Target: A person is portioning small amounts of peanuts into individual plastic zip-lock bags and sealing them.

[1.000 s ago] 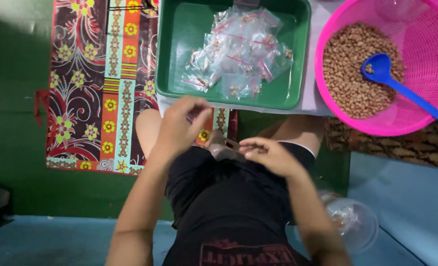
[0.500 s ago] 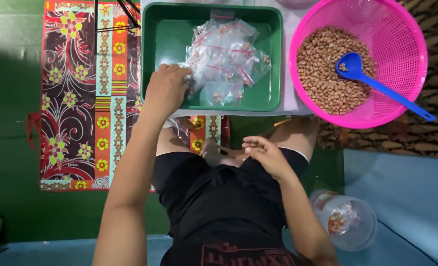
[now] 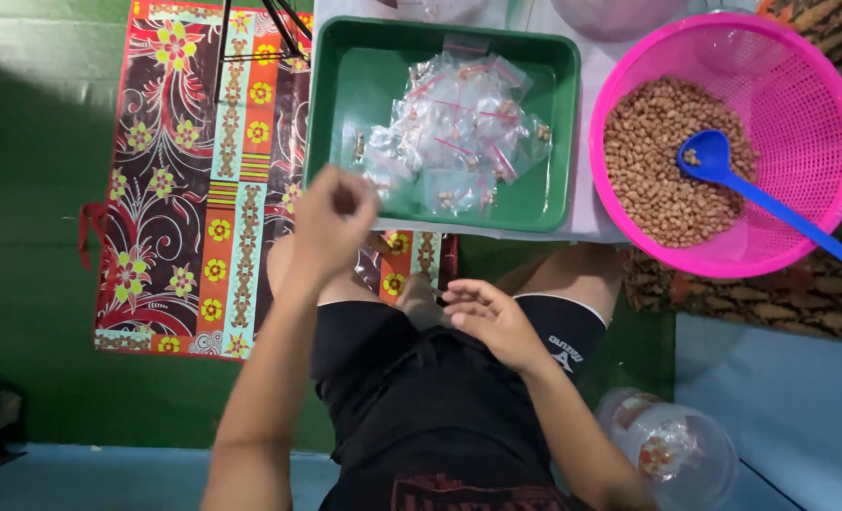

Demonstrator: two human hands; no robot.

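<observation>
Green plastic tray [image 3: 331, 114] holds a heap of small clear bags [image 3: 459, 132] with a few peanuts in each. Left hand [image 3: 331, 222] hovers at its near edge, fingers curled shut; whether they pinch anything I cannot tell. Right hand [image 3: 487, 317] rests loosely open on the lap. A careless reach could tip the pink basket [image 3: 823, 104] of peanuts. Patterned mat [image 3: 184, 189] covers green floor.

I'm looking down at a home floor used for small-scale packing: a patterned mat [image 3: 194, 180] on the green floor [image 3: 33, 189], and beyond my fingers [image 3: 331, 203] a green tray [image 3: 331, 114] of small bags [image 3: 459, 132] beside a pink basket [image 3: 818, 104] of peanuts [image 3: 648, 161].
</observation>
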